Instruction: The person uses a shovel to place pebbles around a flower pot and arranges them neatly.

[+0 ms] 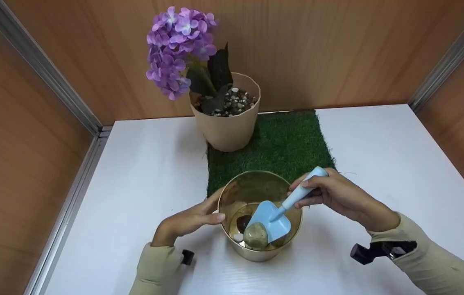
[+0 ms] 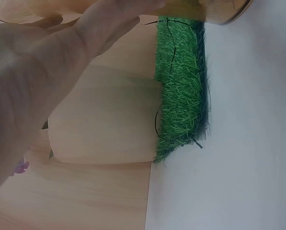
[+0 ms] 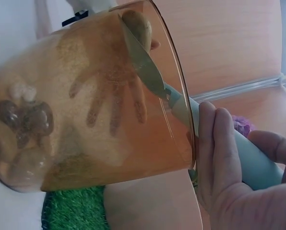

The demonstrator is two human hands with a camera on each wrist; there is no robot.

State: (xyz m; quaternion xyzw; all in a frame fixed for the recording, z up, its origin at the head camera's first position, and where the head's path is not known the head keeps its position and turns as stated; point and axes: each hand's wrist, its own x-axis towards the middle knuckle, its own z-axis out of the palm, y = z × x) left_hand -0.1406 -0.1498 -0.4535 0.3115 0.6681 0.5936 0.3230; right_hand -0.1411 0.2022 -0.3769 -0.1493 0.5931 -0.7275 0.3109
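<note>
My right hand (image 1: 340, 196) grips the handle of a light-blue hand trowel (image 1: 296, 196), whose blade tilts down inside a see-through amber bucket (image 1: 256, 257). On the blade lies a smooth olive-green stone (image 1: 256, 235), close to the near rim; the right wrist view shows it raised well above the bottom. A dark brown stone (image 1: 243, 223) and a small white stone (image 1: 238, 237) rest lower down, with other stones (image 3: 35, 165) at the base. Against the bucket's outer left wall rests my left hand (image 1: 191, 221), its fingers straight and spread as seen through the plastic.
Behind the bucket a strip of artificial grass (image 1: 285, 139) runs to the back of the white table (image 1: 150, 164). A beige pot (image 1: 227, 129) with purple flowers (image 1: 180, 45) stands at its back left. Wood panels (image 1: 318, 53) enclose the table's back and sides.
</note>
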